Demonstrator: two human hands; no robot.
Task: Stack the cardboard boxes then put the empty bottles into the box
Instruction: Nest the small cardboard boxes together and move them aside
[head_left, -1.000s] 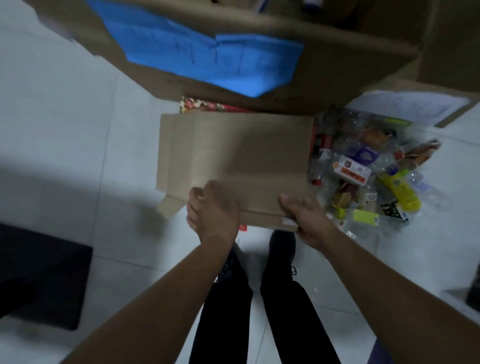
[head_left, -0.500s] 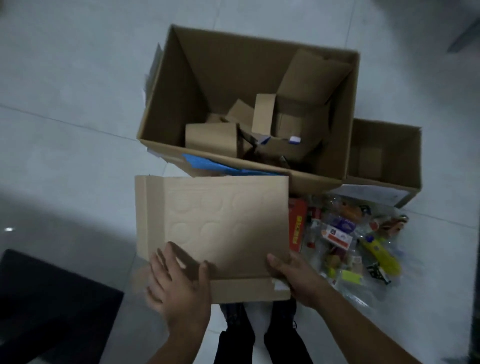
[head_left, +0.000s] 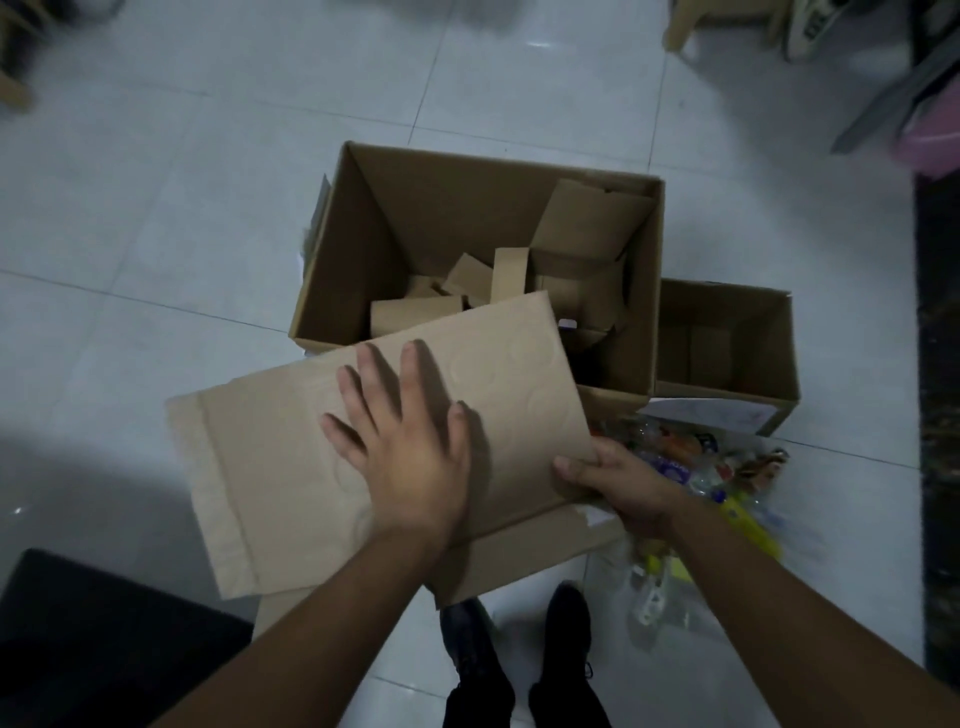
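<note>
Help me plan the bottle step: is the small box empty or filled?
Empty of bottles: the small box shows only bare cardboard inside; the bottles lie on the floor beside it.

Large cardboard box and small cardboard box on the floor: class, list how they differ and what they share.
The large cardboard box is wider and deeper than the small cardboard box beside it. The large box holds cardboard pieces; the small box looks nearly empty. A flattened cardboard sheet overlaps the large box's near rim; the small box is uncovered. Both are brown, upright and open-topped.
</note>
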